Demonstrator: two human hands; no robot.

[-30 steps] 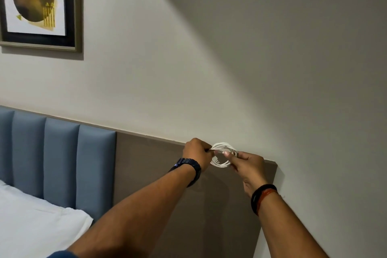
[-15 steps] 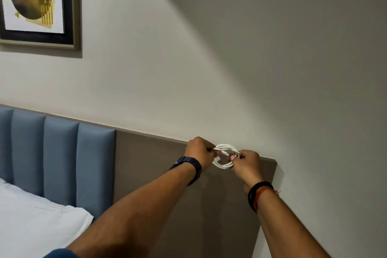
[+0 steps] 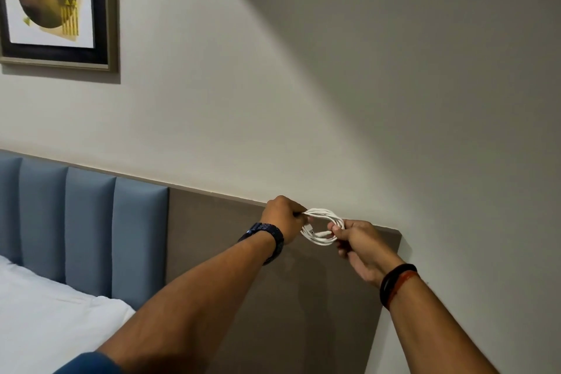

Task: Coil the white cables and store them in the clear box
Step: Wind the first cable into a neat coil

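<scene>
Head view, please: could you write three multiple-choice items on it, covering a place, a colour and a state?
1. Where is the white cable? A on the floor; B held between both hands; C in a drawer.
2. What colour are the padded headboard panels? A blue; B red; C green.
3. What state is the white cable in? A stretched straight; B wound in loops; C knotted round a wrist.
Answers: B, the left hand and right hand each grip a side; A, the panels are plainly blue; B, several loops show.
</scene>
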